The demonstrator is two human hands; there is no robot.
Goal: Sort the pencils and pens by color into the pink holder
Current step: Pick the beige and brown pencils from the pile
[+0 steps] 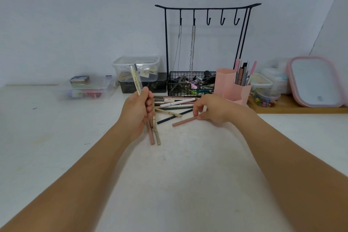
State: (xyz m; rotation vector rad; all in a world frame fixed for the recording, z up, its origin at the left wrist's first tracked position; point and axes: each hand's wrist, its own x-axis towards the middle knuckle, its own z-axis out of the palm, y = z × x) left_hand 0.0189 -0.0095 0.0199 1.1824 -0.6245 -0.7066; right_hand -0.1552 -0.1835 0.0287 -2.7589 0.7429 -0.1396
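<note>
My left hand (138, 111) grips a bundle of pens upright: a cream pen with a clear brush cap (136, 79) sticks up, and a dusty pink pen (151, 135) and gold ones (156, 133) hang below the fist. My right hand (211, 108) pinches the end of a dusty pink pen (185, 121) that lies on the white table. Between the hands lies a loose pile of pens (173, 104), white, dark green, gold and navy. The pink holder (232, 87) stands behind my right hand, with several pink and grey pens (243, 73) upright in one compartment.
A black wire basket (190, 84) of clips under a black hook stand (207, 8) sits behind the pile. Clear plastic boxes (136, 68) stand at the back left. A pink-rimmed mirror (316, 81) and small jars rest on a wooden tray (301, 109) at the right.
</note>
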